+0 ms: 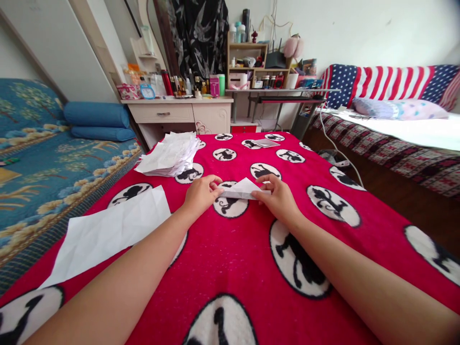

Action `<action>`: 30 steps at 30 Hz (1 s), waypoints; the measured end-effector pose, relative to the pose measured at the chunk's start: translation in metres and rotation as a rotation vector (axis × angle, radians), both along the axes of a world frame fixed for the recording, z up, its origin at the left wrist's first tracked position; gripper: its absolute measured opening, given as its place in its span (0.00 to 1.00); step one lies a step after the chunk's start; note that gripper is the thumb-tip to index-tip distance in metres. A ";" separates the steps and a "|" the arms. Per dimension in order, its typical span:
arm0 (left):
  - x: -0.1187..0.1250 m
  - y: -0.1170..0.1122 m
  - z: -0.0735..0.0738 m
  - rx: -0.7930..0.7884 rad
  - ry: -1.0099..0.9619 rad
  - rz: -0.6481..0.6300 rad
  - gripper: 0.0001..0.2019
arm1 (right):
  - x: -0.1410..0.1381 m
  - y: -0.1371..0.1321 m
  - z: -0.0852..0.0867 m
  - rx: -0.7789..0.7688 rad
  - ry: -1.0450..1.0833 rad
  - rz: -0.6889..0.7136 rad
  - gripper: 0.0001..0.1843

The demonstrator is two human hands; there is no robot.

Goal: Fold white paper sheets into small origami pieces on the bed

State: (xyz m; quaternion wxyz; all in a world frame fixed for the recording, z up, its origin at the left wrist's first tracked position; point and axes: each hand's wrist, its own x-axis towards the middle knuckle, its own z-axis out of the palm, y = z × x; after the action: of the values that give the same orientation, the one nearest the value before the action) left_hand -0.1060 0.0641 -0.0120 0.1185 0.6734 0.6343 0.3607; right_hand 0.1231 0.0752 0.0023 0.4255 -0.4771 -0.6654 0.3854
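This is a home interior, shown by a dressing table (212, 117) crowded with bottles (188, 86), a pastel pillow (406, 109), blue bolsters (96, 115) and a flag-patterned cover (390, 79).

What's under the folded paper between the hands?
Red blanket, with a printed circle partly showing past the edges of the paper. The paper covers the rest of that circle, so whatever lies directly beneath can't be seen.

One head-worn camera gives the view, looking from above and behind the left hand (201, 191) and the right hand (278, 196). It faces forward and tilts down, with both hands fairly near, around the middle of its field (the forearms (118, 273) enter from the lower corners). Its wide reach takes in the red blanket (223, 258) beneath the hands and the dresser (176, 108) well beyond them.
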 end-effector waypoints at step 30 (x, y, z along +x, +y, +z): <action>0.048 -0.020 0.016 -0.200 -0.575 -0.076 0.12 | -0.017 -0.027 0.009 0.531 -0.150 -0.044 0.06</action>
State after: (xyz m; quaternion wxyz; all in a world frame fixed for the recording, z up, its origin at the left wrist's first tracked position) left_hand -0.0575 0.0445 0.0040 0.3723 0.5518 0.5816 0.4675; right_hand 0.1063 0.0479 0.0108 0.4933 -0.3905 -0.7623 0.1519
